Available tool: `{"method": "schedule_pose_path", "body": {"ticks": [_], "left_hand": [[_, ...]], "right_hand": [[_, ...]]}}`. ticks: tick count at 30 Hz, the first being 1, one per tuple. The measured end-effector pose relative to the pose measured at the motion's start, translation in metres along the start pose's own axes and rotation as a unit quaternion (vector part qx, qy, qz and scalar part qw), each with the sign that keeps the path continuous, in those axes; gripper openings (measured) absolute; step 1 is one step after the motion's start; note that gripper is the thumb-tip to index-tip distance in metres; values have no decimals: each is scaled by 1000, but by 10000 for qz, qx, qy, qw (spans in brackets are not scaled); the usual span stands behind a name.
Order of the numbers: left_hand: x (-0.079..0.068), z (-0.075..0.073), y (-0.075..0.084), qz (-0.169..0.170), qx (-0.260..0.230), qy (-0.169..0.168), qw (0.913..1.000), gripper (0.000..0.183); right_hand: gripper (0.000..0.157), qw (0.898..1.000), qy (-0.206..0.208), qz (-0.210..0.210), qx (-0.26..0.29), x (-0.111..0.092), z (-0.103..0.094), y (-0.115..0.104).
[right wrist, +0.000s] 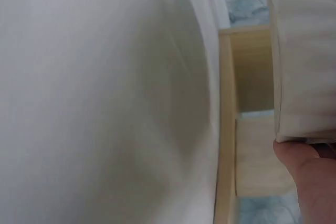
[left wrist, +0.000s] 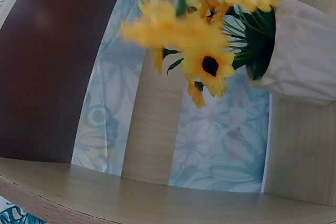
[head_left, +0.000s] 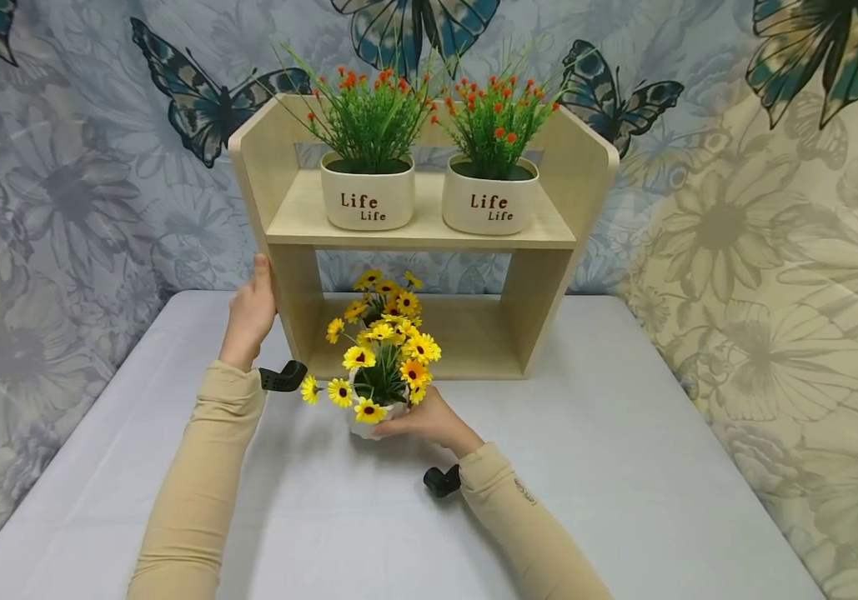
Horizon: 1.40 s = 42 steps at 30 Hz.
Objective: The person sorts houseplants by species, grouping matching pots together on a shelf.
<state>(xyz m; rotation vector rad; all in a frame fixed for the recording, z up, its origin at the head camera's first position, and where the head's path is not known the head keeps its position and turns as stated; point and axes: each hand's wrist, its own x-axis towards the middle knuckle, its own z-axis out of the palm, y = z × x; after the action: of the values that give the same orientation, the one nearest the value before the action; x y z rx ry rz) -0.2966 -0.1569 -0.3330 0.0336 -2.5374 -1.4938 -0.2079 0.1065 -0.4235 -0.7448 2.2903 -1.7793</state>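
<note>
A white pot with yellow, dark-centred artificial flowers [head_left: 379, 337] is in front of the lower opening of a light wooden two-tier shelf [head_left: 421, 244]. My right hand [head_left: 429, 421] grips the pot from its right side, low down. In the right wrist view the thumb presses the white pot [right wrist: 310, 61] near its base, which is tilted and off the cloth. My left hand [head_left: 250, 312] rests against the outer face of the shelf's left side panel, one straight digit pointing up; its other fingers are mostly hidden. The left wrist view shows the flowers [left wrist: 207, 66] and pot, without the hand.
Two white pots marked "Life", the left pot [head_left: 368, 196] and the right pot [head_left: 490, 200], hold red-flowered greenery on the upper tier. A white cloth [head_left: 624, 467] covers the table. Butterfly-patterned wall covering [head_left: 729, 208] surrounds it behind and at both sides.
</note>
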Motion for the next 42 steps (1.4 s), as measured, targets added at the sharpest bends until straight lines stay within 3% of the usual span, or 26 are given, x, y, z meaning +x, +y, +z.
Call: {"method": "schedule_pose_path", "body": {"ticks": [6, 13, 22, 33, 42], "left_hand": [[0, -1, -1, 65, -70, 4, 10000, 85], [1, -1, -1, 156, -47, -12, 9999, 80], [1, -1, -2, 150, -168, -93, 9997, 89], [1, -1, -2, 157, -166, -53, 9997, 88], [2, -1, -4, 134, -140, -25, 9998, 89]], "right_hand": [[87, 9998, 164, -106, 37, -10, -14, -3], [84, 9992, 400, -88, -16, -21, -30, -5], [85, 9973, 730, 37, 48, -31, -47, 2], [69, 9942, 981, 221, -384, -36, -69, 4], [80, 9892, 1415, 178, -331, -36, -88, 10]]}}
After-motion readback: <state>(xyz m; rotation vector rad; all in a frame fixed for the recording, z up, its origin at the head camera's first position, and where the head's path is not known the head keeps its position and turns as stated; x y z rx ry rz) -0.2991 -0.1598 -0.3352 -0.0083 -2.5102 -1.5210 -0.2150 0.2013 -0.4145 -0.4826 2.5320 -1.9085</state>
